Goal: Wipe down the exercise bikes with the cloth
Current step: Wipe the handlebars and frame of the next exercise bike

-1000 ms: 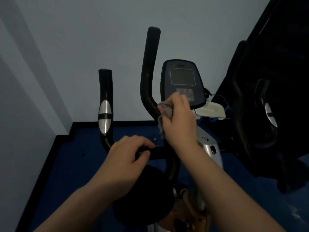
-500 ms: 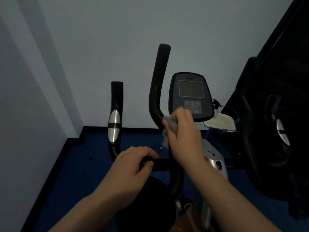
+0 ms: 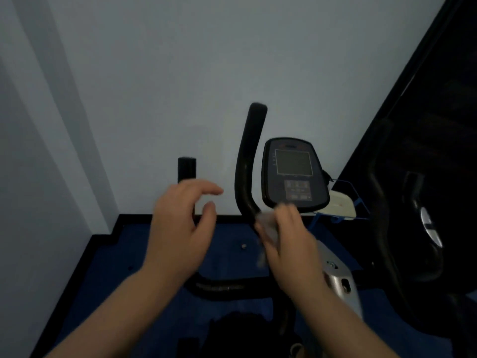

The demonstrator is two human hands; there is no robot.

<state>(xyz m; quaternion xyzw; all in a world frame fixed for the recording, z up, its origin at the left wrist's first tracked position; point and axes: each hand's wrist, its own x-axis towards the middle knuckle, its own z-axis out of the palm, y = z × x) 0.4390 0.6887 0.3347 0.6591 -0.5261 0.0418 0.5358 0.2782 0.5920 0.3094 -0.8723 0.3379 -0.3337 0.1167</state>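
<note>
The left hand [image 3: 180, 223] has let go of the crossbar [image 3: 222, 288] and hovers with fingers spread, empty, while the right hand [image 3: 289, 244] still grips the cloth [image 3: 265, 226] against the handlebar [image 3: 247, 177] below the console [image 3: 294, 171], suggesting wiping continues upward.

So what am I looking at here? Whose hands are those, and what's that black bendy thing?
The camera sits on a person's head, looking down, so you see their own two hands. The black bendy thing is the handlebar of an exercise bike, and beside it is the bike's screen. The right hand holds a cloth against the handlebar to wipe it. The left hand is open in the air, holding nothing. Below is a blue floor.
</note>
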